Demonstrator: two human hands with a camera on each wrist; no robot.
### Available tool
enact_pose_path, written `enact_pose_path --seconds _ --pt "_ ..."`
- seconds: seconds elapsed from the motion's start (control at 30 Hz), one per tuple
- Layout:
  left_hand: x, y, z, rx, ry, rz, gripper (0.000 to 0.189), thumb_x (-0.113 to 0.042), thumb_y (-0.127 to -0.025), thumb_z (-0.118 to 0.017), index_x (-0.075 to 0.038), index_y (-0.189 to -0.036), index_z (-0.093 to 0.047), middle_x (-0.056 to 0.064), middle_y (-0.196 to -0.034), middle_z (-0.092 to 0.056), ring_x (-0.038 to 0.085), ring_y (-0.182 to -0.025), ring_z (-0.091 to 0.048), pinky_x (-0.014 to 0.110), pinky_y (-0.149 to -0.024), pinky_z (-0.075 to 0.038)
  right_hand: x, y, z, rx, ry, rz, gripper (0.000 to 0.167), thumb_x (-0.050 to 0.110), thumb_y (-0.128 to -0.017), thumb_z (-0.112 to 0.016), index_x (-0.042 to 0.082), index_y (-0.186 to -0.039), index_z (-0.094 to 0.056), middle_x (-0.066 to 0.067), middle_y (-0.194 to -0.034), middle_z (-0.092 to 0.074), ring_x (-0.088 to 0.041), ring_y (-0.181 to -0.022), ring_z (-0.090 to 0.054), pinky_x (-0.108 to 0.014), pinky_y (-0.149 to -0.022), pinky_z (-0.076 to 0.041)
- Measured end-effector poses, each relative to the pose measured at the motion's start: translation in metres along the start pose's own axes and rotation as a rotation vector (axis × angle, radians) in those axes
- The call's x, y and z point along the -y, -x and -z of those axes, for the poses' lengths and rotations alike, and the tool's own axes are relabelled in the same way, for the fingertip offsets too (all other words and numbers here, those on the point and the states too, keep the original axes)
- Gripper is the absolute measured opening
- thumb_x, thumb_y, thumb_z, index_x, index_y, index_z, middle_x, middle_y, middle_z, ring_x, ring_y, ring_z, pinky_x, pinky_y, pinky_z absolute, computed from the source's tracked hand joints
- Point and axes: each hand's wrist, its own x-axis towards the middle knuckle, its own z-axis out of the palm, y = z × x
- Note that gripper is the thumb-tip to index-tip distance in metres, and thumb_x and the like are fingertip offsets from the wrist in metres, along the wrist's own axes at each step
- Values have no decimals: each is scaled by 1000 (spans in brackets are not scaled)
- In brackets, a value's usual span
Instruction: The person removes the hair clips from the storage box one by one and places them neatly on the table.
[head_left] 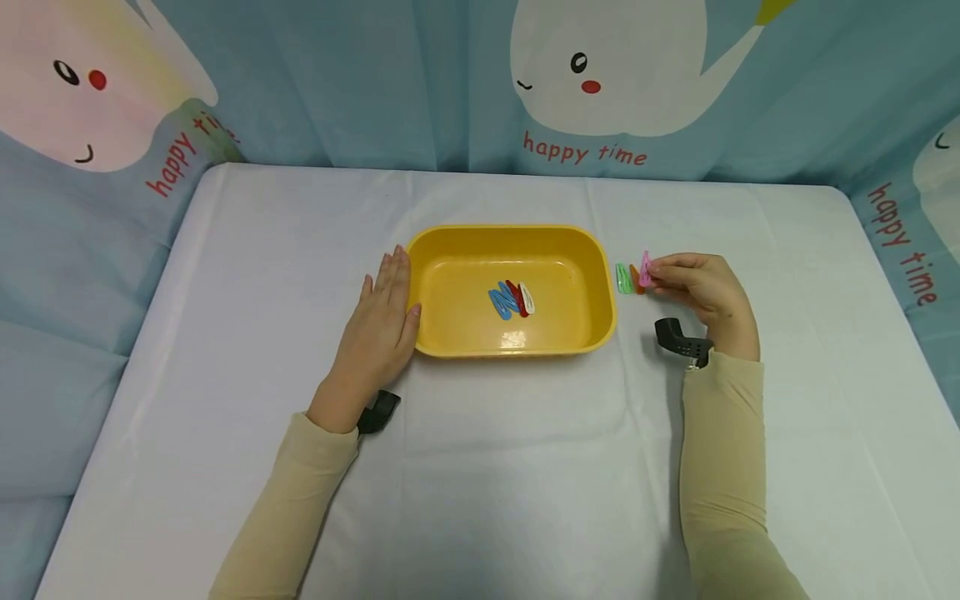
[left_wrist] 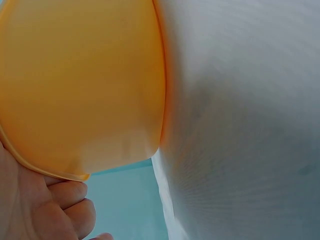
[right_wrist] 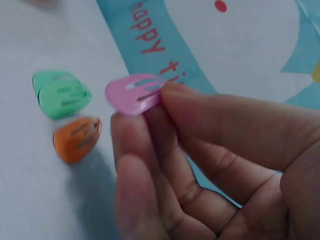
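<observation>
My right hand [head_left: 701, 287] pinches a pink hair clip [right_wrist: 132, 94] between thumb and fingertips, to the right of the yellow tray [head_left: 517, 348]. Beside it on the cloth lie green hair clips [right_wrist: 60, 95], overlapping each other, and an orange hair clip [right_wrist: 75, 140]. Inside the tray are several clips: blue clips [head_left: 500, 303], red clips [head_left: 517, 297] and a white clip [head_left: 527, 298]. My left hand [head_left: 378, 321] rests with straight fingers along the tray's left rim; in the left wrist view its fingers touch the rim from outside.
A white cloth [head_left: 517, 467] covers the table. Blue curtains [head_left: 375, 83] printed with whales hang behind its far edge and along both sides. A black wrist camera [head_left: 678, 340] sits on the right wrist, another camera [head_left: 378, 411] on the left.
</observation>
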Motion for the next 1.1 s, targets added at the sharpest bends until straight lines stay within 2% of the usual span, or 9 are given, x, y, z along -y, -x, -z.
enact_pose_path --seconds 0.2,0.4,0.6,0.7,0.83,1.1 --pt "1 0 -1 -1 1 -3 58 -21 -102 -32 7 -148 -11 17 -155 -9 28 -143 -8 50 -113 -9 -3 -2 3 -22 120 -22 22 7 -87 -67 19 -69 -75 6 -72 -68 -5 -65 -64 -18 -64 -53" --pt "1 0 0 0 -2 -1 59 -21 -101 -33 7 -148 -11 17 -155 -9 29 -143 -9 50 -113 -9 -5 -4 5 -27 165 -22 22 9 -86 -68 21 -70 -75 8 -73 -67 -4 -66 -63 -18 -64 -53" --pt "1 -1 0 2 1 -2 59 -19 -101 -35 7 -148 -11 18 -155 -9 31 -142 -11 51 -113 -9 -7 -4 5 -80 246 -12 21 12 -86 -70 23 -68 -74 10 -69 -66 -2 -63 -61 -16 -62 -52" --pt "1 -2 1 -6 -3 -1 59 -18 -100 -37 7 -147 -12 18 -155 -10 32 -142 -11 51 -112 -10 -7 -6 4 -102 322 -4 14 15 -85 -71 20 -72 -75 11 -67 -65 -2 -62 -59 -16 -61 -52" --pt "-1 -1 1 5 0 6 60 -18 -100 -36 7 -148 -10 19 -155 -10 32 -142 -11 52 -112 -10 -6 -6 3 -114 395 -7 10 16 -85 -71 9 -80 -76 10 -65 -63 -3 -60 -58 -16 -60 -51" --pt "-2 1 0 -12 -6 -3 58 -20 -101 -34 8 -147 -13 18 -155 -11 32 -142 -13 52 -112 -12 -3 -5 1 -100 422 -9 13 14 -85 -70 2 -86 -75 9 -65 -63 -4 -58 -57 -17 -58 -50"
